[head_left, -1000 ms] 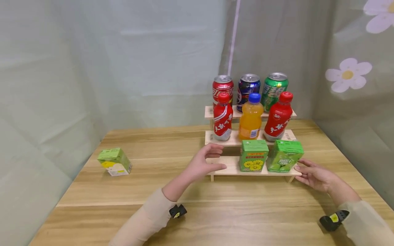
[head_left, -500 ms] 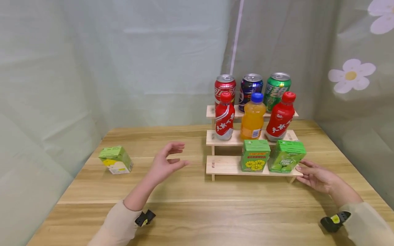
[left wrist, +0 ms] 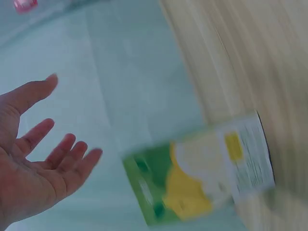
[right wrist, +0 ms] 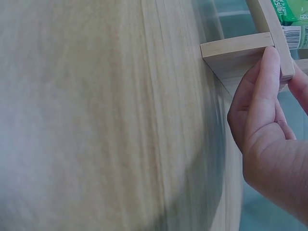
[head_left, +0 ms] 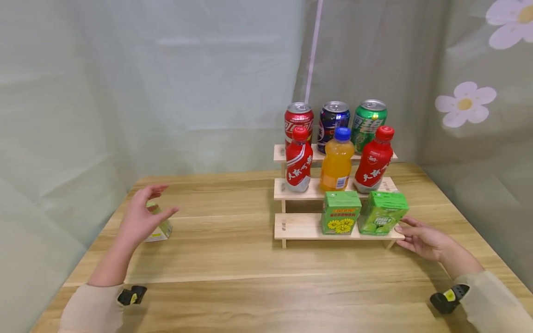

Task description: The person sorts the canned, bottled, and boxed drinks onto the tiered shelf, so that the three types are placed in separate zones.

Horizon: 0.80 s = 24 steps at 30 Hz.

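My left hand [head_left: 139, 218] is held out at the left of the table with thumb and fingers spread apart. Behind it in the head view, partly hidden, sits a green and yellow drink carton [head_left: 163, 230]. The left wrist view shows that carton [left wrist: 197, 175] blurred, with a gap between it and the fingers. At the other side, my right hand [head_left: 426, 241] pinches the right end of the lowest board of a three-tier wooden display shelf [head_left: 297, 226]. Two green drink cartons stand on that board, one with yellow flowers [head_left: 341, 213] and one plain green [head_left: 383, 213].
The middle tier bears two red bottles [head_left: 298, 162] [head_left: 373, 162] and an orange drink bottle [head_left: 336, 162]. On the top tier are a red can [head_left: 298, 121], a dark blue can [head_left: 333, 121] and a green can [head_left: 368, 122]. Curtains enclose the wooden table [head_left: 233, 259].
My left hand has moved from the left end of the lowest board across the table to the carton at far left. The right hand stays at the shelf's corner.
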Each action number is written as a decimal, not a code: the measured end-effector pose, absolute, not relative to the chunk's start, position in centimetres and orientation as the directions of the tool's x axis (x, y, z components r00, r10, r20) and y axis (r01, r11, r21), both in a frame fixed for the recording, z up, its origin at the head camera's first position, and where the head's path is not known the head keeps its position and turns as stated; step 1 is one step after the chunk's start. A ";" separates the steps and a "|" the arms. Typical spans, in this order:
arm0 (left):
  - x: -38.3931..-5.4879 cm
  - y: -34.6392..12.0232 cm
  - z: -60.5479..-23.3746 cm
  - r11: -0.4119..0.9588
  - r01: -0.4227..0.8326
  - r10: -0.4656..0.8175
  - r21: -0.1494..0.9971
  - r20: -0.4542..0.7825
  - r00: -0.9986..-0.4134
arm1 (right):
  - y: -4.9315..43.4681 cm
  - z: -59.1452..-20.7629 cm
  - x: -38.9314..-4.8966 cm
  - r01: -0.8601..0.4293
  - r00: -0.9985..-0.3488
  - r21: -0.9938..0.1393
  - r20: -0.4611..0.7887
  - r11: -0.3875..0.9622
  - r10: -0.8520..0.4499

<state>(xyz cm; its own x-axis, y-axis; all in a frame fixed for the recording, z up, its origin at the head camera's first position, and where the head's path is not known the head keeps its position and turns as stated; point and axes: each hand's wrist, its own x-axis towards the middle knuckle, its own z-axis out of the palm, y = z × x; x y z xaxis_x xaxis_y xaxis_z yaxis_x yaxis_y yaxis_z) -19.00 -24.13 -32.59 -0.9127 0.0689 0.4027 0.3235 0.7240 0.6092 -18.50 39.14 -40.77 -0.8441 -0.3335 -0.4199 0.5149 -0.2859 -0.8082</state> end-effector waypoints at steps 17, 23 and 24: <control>-20.6 -31.6 -36.1 0.736 0.172 -0.043 0.654 0.300 -0.953 | 38.9 -40.7 -18.6 0.510 -0.848 -0.815 -0.423 -0.275 -0.318; -20.6 -32.4 -36.8 0.725 0.134 -0.012 0.675 0.208 -0.978 | 38.9 -40.7 -18.5 0.506 -0.849 -0.816 -0.413 -0.280 -0.330; -20.6 -32.5 -36.9 0.716 0.137 -0.003 0.684 0.200 -0.980 | 39.0 -40.8 -18.5 0.505 -0.849 -0.815 -0.411 -0.282 -0.332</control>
